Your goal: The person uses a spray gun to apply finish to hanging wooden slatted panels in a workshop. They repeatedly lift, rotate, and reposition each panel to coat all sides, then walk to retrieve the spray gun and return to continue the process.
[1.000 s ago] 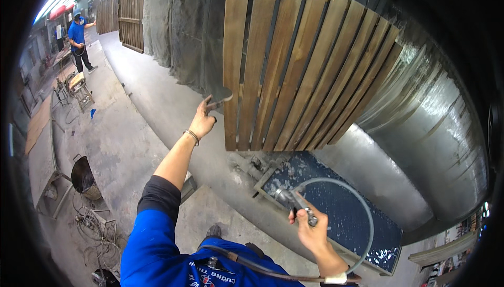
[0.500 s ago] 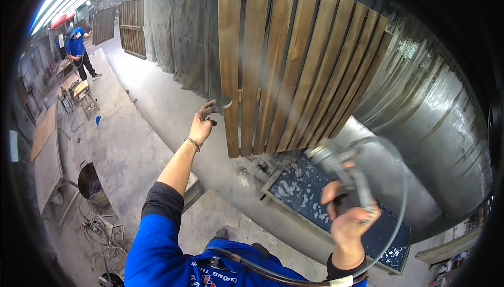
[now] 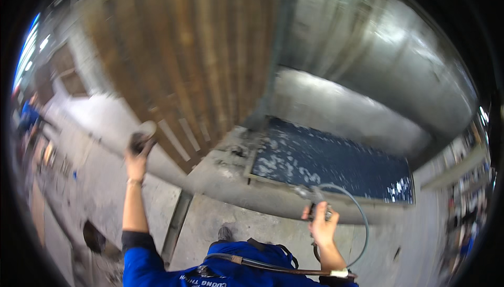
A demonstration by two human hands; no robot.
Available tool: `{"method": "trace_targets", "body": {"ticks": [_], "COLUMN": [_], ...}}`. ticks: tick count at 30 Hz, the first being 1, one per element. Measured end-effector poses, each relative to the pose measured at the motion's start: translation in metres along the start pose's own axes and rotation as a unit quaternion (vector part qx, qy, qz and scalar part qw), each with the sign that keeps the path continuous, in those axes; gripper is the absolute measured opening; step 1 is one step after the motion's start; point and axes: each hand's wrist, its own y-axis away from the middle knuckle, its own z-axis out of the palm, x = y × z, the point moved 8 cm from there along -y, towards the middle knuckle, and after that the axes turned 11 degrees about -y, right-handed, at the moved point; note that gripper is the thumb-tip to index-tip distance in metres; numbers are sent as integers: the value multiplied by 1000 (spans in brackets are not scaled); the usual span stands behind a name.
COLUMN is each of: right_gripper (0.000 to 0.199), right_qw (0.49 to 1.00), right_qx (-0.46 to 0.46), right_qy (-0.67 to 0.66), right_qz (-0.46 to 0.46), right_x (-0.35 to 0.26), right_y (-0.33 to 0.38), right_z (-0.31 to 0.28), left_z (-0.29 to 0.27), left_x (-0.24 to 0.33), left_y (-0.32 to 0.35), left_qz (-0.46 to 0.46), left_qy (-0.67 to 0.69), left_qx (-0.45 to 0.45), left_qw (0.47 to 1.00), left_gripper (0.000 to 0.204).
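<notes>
My right hand (image 3: 324,225) is closed round the handle of a spray gun (image 3: 310,193), held in front of a shallow tank. A grey hose (image 3: 363,218) loops from the gun down to my right forearm. My left hand (image 3: 136,161) grips a dark object with a pale rounded end (image 3: 148,128), whose kind is too blurred to make out. It is at the lower left edge of a hanging brown slatted wooden panel (image 3: 184,61); whether they touch I cannot tell. The panel, smeared by motion, slants across the upper left.
The tank (image 3: 336,155) of dark liquid with pale foam lies below a wet, shiny metal wall (image 3: 357,98). At far left is a person in blue (image 3: 30,113). A dark bucket-like container (image 3: 94,237) stands at lower left, and shelves (image 3: 467,197) line the right.
My view has swung right. The panel now slants more and sits further left, with my left hand at its lower edge. The spray gun is lower, and the mist across the slats no longer shows.
</notes>
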Motion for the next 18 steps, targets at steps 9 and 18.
{"method": "trace_targets", "body": {"ticks": [9,18], "right_gripper": [79,87], "right_qw": [836,774], "right_qx": [-289,-319], "right_qy": [-165,-233], "right_qz": [-437,-495], "right_x": [-224,-296], "right_y": [42,54], "right_z": [59,36], "left_z": [52,129], "left_x": [38,73], "left_y": [10,15], "left_qz": [77,160], "left_qy": [-96,-146], "left_qx": [-196,-61], "left_qw": [973,974], "left_gripper": [49,52]}}
